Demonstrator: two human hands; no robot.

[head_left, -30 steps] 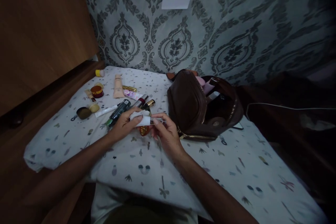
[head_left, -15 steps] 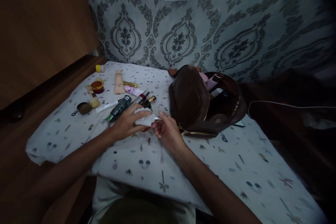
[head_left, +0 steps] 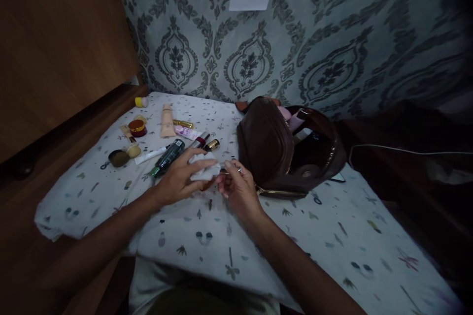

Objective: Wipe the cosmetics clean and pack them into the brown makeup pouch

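Note:
My left hand [head_left: 178, 179] is closed around a crumpled white wipe [head_left: 204, 169]. My right hand [head_left: 242, 192] pinches a slim, shiny tube-like item [head_left: 223, 170], and its left end meets the wipe. What kind of item it is I cannot make out, since fingers and wipe cover much of it. Just beyond my left hand lie a dark green bottle [head_left: 169, 156], a silver tube with a dark red band [head_left: 199, 141] and a black tube with a gold cap [head_left: 212, 145]. Right of my right hand sits an open brown leather bag [head_left: 264, 145].
On the patterned cloth [head_left: 214, 236] at the left lie a beige tube [head_left: 167, 122], a gold tube [head_left: 183, 124], a pink tube [head_left: 187, 132], a white tube [head_left: 151, 155], a red-brown jar [head_left: 137, 128], a dark brush [head_left: 118, 158] and a yellow-capped bottle [head_left: 141, 102]. A white cable [head_left: 399, 147] runs at right.
The whole scene sits slightly lower as the head view tilts. My right hand has shifted slightly right against the wipe, and both hands keep their holds.

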